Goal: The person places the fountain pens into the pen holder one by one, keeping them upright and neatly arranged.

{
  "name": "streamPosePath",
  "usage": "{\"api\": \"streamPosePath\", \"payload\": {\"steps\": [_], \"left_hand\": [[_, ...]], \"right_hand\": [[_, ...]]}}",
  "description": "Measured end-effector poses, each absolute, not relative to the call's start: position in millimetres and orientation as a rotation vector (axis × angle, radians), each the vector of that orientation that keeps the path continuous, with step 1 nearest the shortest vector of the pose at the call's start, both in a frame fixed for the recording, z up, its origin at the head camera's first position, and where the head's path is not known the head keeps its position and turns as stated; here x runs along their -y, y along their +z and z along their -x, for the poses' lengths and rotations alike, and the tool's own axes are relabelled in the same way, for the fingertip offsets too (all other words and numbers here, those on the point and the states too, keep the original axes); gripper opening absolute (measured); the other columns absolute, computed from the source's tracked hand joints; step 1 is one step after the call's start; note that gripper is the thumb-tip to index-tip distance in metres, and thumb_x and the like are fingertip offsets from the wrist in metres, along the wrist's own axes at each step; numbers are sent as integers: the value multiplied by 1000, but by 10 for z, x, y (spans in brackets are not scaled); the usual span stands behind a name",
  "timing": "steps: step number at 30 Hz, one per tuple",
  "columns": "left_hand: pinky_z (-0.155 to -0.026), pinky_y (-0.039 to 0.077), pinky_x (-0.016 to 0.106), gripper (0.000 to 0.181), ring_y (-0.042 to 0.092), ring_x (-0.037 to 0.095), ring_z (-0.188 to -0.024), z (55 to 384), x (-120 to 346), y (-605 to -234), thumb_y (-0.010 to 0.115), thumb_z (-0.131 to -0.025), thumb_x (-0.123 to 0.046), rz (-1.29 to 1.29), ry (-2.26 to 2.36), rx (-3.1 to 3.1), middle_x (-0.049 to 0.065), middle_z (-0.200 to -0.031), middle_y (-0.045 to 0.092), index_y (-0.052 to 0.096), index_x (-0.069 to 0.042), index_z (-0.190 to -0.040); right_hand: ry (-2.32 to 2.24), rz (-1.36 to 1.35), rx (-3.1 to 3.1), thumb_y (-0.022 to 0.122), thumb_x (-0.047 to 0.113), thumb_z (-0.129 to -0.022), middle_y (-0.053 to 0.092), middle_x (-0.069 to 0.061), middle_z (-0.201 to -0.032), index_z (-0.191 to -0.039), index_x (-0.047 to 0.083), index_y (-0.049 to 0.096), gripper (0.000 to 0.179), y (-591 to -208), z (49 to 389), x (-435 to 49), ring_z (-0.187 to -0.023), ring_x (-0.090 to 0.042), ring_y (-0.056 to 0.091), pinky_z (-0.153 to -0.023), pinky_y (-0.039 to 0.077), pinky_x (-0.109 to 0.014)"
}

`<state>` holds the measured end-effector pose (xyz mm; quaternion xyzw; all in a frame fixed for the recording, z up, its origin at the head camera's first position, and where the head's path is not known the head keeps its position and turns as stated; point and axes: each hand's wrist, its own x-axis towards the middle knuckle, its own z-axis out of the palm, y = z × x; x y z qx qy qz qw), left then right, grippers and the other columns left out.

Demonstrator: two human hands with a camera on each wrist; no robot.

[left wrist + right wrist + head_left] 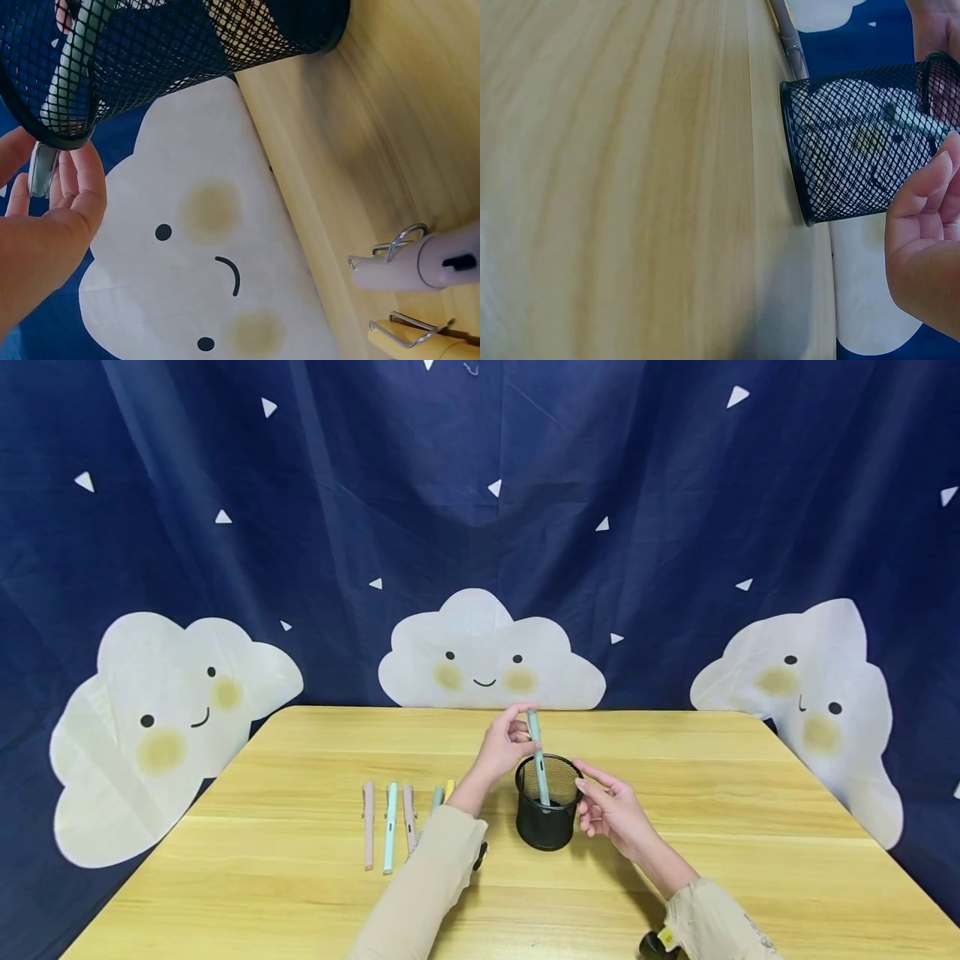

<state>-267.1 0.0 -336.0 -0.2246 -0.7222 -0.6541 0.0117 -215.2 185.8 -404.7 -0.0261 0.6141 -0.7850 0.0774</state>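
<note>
A black mesh pen holder [545,828] stands upright on the wooden table. My left hand [506,747] pinches a pale blue-green pen [538,760] near its top, above the rim; the pen's lower part is inside the holder, slightly tilted. Through the mesh the pen [69,82] also shows in the left wrist view. On the holder's other side, the thumb and fingers of my right hand [617,814] grip its rim. The right wrist view has this hand [930,247] beside the holder [851,150], whose base meets the tabletop.
Left of the holder lie several pens in a row: a mauve one [368,827], a mint one [390,831], another mauve one [408,814], a green one [437,797] and a yellow one [450,788]. My left forearm partly covers them. A dark blue cloud-patterned curtain [450,543] hangs behind the table.
</note>
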Motion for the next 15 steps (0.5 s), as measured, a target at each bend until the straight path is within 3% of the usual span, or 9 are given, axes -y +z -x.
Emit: {"api": "streamPosePath", "payload": {"steps": [15], "left_hand": [[-67,51,26,46,57,24,-72,2695,4,-3412,61,-74,14,694,-2000,2293,26,-89,56,52,4,-117]], "right_hand": [[-2354,83,-1837,50,15,-92,53,-1,-55,-139,5,29,53,-4046,2145,-1857,-42,-10,50,-40,43,-19]]}}
